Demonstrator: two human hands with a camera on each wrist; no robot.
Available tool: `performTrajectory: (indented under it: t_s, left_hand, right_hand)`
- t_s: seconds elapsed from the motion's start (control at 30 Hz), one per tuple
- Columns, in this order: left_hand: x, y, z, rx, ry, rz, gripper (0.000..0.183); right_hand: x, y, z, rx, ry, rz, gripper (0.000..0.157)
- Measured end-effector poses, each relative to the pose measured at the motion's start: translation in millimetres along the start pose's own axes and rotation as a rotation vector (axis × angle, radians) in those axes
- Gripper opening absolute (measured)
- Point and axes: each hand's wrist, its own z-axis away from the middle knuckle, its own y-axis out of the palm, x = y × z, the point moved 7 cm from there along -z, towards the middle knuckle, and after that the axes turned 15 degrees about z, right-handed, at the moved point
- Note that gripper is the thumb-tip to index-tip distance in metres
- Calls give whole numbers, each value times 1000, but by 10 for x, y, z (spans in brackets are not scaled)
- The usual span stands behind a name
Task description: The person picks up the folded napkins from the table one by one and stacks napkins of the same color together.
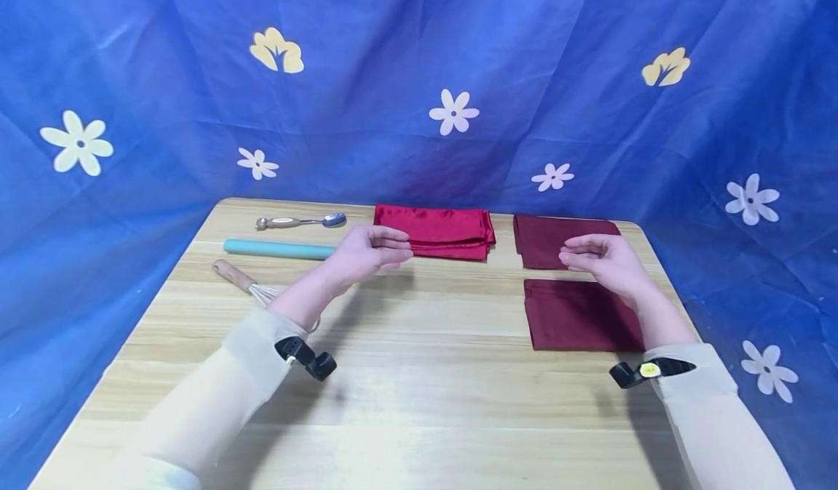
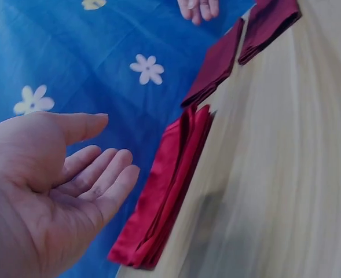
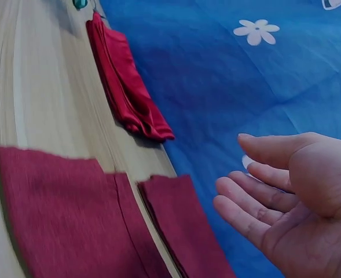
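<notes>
My left hand point(image 1: 366, 256) hovers over the table beside a folded shiny red cloth point(image 1: 445, 232), its fingers relaxed and nothing in them. In the left wrist view the left palm point(image 2: 48, 191) faces inward with the thumb apart from the fingers. On the other side, my right hand point(image 1: 609, 261) hangs loosely above two folded maroon cloths, the back one point(image 1: 540, 243) and the front one point(image 1: 576, 319), and overlaps both in the head view. The right wrist view shows the right hand point(image 3: 297, 200) holding nothing, fingers slightly bent.
Left on the wooden table point(image 1: 419, 388) lie a spoon point(image 1: 281, 222) with a decorated handle, a turquoise rod point(image 1: 275, 248) and a whisk point(image 1: 236, 275), partly hidden behind the left forearm. A blue flowered curtain point(image 1: 366, 112) hangs behind the table.
</notes>
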Motion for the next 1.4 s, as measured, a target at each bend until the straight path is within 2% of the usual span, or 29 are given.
performTrajectory:
  t_s: [0.23, 0.4, 0.53, 0.8, 1.07, 1.23, 1.4]
  left_hand:
    - [174, 247, 14, 26, -32, 41, 46]
    - [317, 433, -36, 51, -63, 84, 47]
    - [415, 605, -94, 73, -83, 104, 49]
    - [632, 905, -170, 111, -120, 144, 57]
    - [833, 1131, -228, 118, -153, 191, 61]
    - [910, 1337, -255, 133, -166, 185, 60]
    - [1023, 1537, -316, 152, -190, 175, 57]
  right_hand:
    - [-145, -209, 231, 1, 24, 22, 48]
    - [-326, -357, 380, 2, 67, 96, 52]
    - [-456, -461, 477, 0, 71, 91, 52]
    - [-713, -668, 587, -22, 97, 81, 49]
    - [-979, -822, 696, -6, 190, 166, 64]
    - [-1177, -925, 750, -40, 233, 255, 64]
    - [-1315, -1013, 794, -75, 278, 295, 65]
